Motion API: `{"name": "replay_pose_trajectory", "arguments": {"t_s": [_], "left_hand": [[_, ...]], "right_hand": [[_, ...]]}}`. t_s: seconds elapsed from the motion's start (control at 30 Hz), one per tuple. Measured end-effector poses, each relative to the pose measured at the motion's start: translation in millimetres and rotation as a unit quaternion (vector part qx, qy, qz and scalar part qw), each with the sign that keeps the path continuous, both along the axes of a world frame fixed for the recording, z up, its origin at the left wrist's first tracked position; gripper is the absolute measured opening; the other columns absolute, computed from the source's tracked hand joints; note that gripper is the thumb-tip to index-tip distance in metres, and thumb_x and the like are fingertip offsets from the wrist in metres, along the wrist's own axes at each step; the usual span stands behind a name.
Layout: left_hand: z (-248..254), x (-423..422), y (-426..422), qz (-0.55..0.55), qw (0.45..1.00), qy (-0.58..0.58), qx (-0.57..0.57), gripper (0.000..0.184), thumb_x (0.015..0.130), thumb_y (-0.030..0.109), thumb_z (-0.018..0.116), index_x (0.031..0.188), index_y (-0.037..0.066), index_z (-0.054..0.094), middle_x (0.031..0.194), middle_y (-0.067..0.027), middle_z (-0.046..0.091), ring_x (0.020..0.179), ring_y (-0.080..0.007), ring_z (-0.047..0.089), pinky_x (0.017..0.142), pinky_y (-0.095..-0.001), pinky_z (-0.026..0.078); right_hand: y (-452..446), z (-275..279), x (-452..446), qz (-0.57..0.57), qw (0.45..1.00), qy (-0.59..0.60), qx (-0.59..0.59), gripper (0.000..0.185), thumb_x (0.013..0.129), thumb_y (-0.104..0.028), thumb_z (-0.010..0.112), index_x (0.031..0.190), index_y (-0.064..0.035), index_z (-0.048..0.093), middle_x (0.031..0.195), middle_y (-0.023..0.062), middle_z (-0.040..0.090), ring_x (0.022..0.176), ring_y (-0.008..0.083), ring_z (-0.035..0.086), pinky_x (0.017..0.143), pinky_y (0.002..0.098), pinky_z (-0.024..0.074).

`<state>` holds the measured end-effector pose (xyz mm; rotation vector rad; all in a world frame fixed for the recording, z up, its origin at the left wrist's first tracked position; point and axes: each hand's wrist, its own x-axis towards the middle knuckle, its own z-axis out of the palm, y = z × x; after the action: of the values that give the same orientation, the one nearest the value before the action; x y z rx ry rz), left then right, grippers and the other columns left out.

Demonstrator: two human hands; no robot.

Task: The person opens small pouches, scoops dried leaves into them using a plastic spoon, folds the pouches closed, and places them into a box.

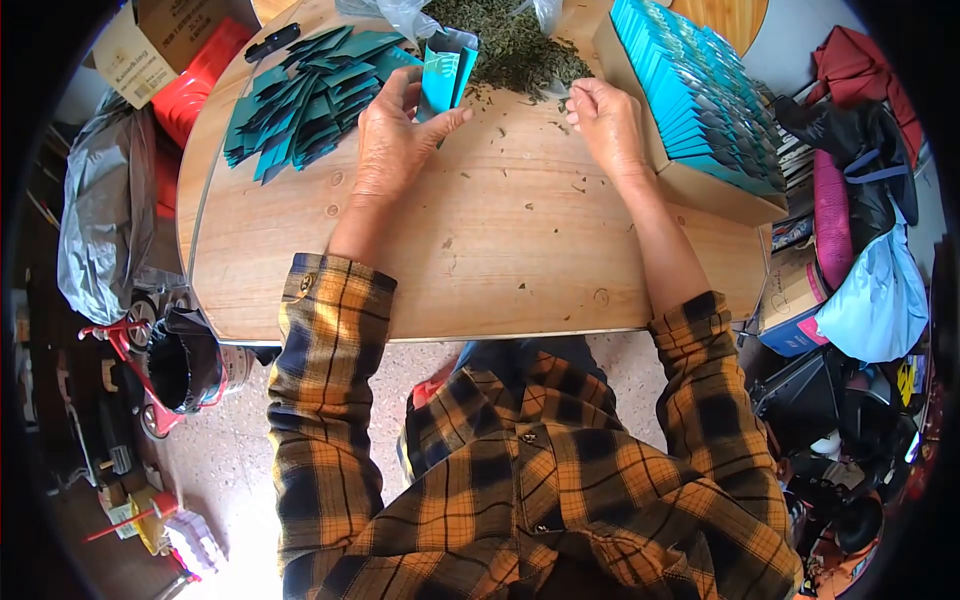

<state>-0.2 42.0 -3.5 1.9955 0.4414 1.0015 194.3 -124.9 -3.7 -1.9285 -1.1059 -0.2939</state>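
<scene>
My left grip (392, 130) is clamped on a teal packet (438, 85), just before the heap of dried leaves (505, 50) on the worktop (480, 240). My right grip (606, 122) is pinched together near the heap; whether on leaves, I cannot tell.

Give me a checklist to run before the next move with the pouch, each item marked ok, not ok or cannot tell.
1. Pouch held in the left hand: ok.
2. Pouch mouth open: ok, its silvery inside shows at the top.
3. Right hand near the leaves: ok, by the edge of the pile.
4. Something pinched in the right hand: cannot tell.
5. Table free of stray bits: not ok, some lie scattered.
6. Amount inside the pouch: cannot tell.
</scene>
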Motion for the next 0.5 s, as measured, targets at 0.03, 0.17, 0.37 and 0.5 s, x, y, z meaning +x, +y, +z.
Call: {"name": "replay_pose_trajectory", "arguments": {"t_s": [0.03,0.17,0.37,0.5], "left_hand": [[-0.3,0.1,-0.4,0.002,1.000,-0.004,0.000,0.060,0.067,0.024,0.086,0.114,0.000,0.056,0.100,-0.0155,0.069,0.093,-0.0217,0.067,0.089,-0.0346,0.050],[-3.4,0.9,3.7,-0.017,1.000,0.005,-0.023,0.061,0.067,0.024,0.086,0.114,0.000,0.056,0.098,-0.0146,0.069,0.091,-0.0199,0.066,0.089,-0.0339,0.050],[-6.9,1.9,4.4,-0.025,0.999,-0.014,-0.026,0.061,0.067,0.024,0.086,0.114,0.000,0.055,0.095,-0.0132,0.070,0.086,-0.0181,0.066,0.085,-0.0332,0.050],[-5.0,1.3,5.6,-0.025,0.999,-0.005,-0.027,0.060,0.067,0.023,0.086,0.113,0.000,0.055,0.095,-0.0132,0.070,0.086,-0.0183,0.066,0.084,-0.0328,0.050]], "right_hand": [[0.0,2.6,-3.2,0.005,0.998,0.057,-0.004,0.017,0.091,-0.008,0.058,0.100,0.0047,0.064,0.079,0.0104,0.068,0.065,0.0121,0.066,0.058,0.0254,0.0541],[2.2,0.1,-4.6,0.021,0.989,0.142,0.025,0.017,0.092,-0.008,0.057,0.100,0.0048,0.064,0.081,0.0101,0.068,0.067,0.0117,0.065,0.060,0.0250,0.0546],[2.5,-0.5,-3.2,0.031,0.985,0.163,0.056,0.018,0.092,-0.007,0.056,0.102,0.0059,0.064,0.083,0.0107,0.068,0.068,0.0116,0.065,0.060,0.0245,0.0543],[1.6,6.9,-9.3,0.040,0.982,0.168,0.077,0.018,0.093,-0.006,0.056,0.103,0.0063,0.063,0.083,0.0110,0.068,0.068,0.0119,0.065,0.060,0.0239,0.0539]]}}
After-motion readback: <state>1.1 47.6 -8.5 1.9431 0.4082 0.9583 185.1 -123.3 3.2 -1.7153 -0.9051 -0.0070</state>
